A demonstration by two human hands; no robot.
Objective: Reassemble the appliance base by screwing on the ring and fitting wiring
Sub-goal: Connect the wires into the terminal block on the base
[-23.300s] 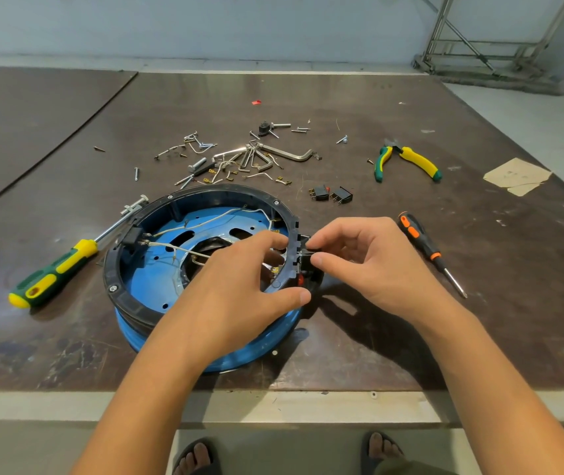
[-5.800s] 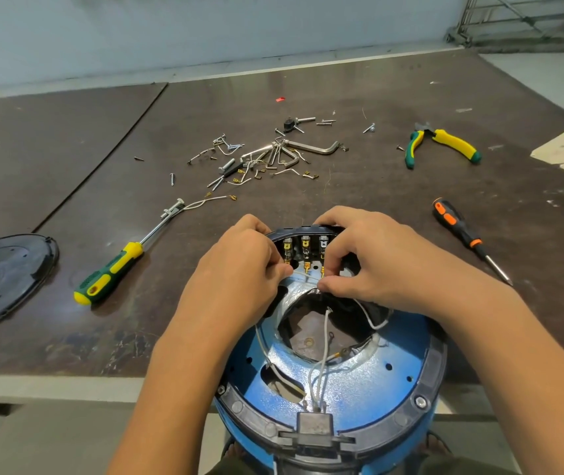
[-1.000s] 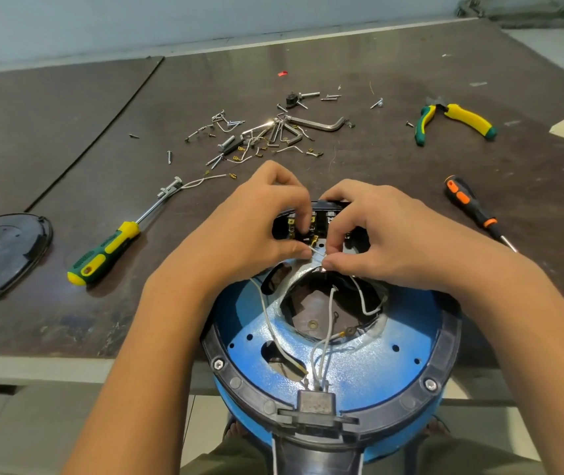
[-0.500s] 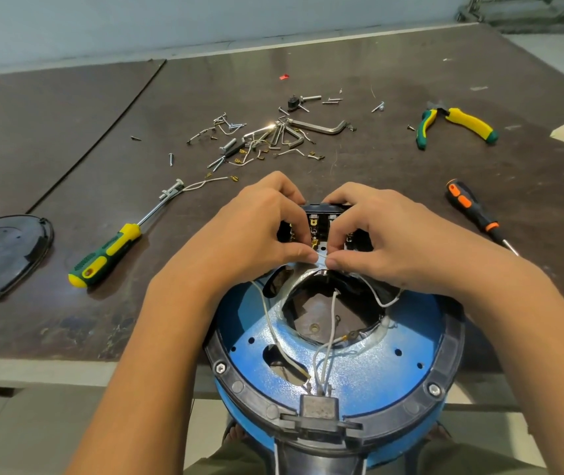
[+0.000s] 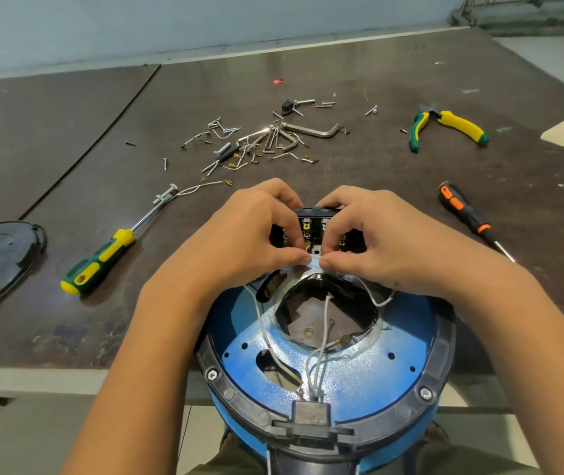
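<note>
I log left hand [image 5: 246, 241], right hand [image 5: 380, 245] both pinching white wire [image 5: 313, 261] at switch block [image 5: 314, 221] on blue base [image 5: 359, 371], leaning on table [image 5: 50, 330] edge. Grip unchanged since half-second ago; wiring unfinished, I judge.

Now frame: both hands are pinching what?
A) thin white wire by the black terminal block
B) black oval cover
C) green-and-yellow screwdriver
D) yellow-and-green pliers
A: the left hand and right hand meet thumb to thumb, each pinching the thin white wire just in front of the black terminal block.
</note>
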